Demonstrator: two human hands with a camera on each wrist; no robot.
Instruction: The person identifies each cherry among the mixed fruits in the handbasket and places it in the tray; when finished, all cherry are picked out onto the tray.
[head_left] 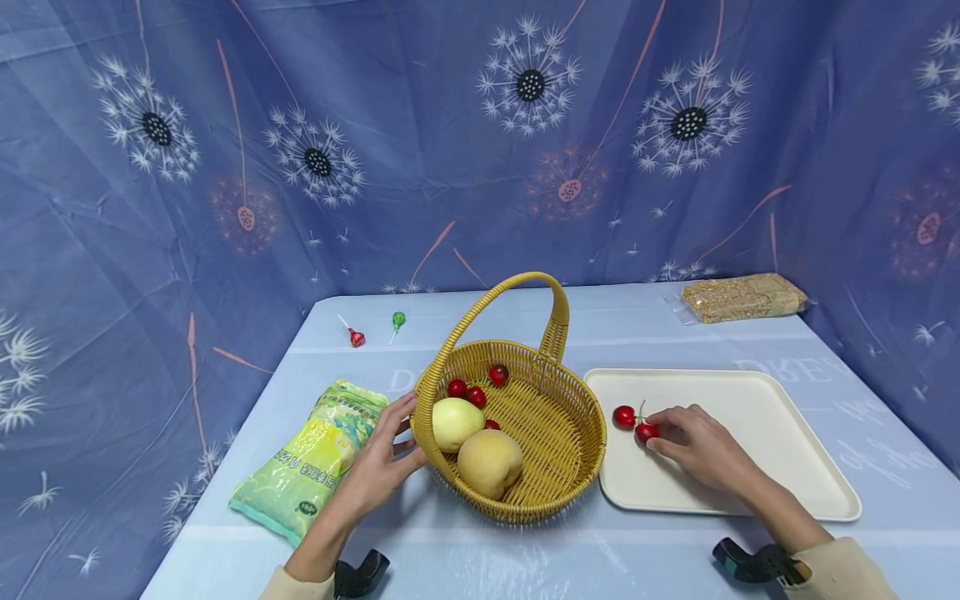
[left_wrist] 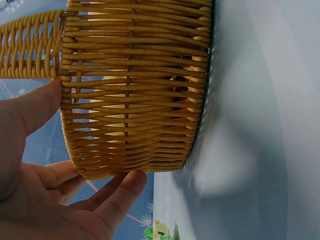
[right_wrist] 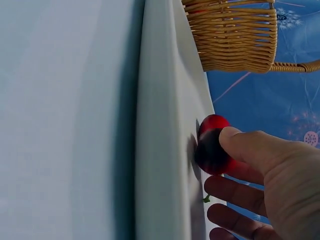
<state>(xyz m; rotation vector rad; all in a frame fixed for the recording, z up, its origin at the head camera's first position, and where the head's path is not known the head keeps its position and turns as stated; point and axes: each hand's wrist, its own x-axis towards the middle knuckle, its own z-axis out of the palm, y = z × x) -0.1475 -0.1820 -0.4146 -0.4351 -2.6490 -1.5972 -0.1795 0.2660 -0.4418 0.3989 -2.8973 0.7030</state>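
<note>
My right hand [head_left: 701, 446] pinches a red cherry [head_left: 645, 432] between thumb and fingers, low over a white tray [head_left: 780, 450]. Beside it on the tray lies another cherry [head_left: 623, 417]. A yellow wicker basket [head_left: 555, 500] with a tall handle stands left of the tray. Its left side is touched by my left hand [head_left: 382, 462], thumb near the handle's base and fingers spread along the outer wall [left_wrist: 135, 125]. Inside the basket are a pale green fruit [head_left: 456, 423], a yellow peach-like fruit [head_left: 490, 463] and several cherries [head_left: 476, 396], one partly hidden.
A green and yellow packet [head_left: 315, 467] lies left of the basket. Toward the back are a red lollipop [head_left: 356, 338] and a green lollipop [head_left: 398, 319]. A clear bag of grain-like food [head_left: 742, 298] lies at the back right, near the blue curtain [head_left: 420, 150].
</note>
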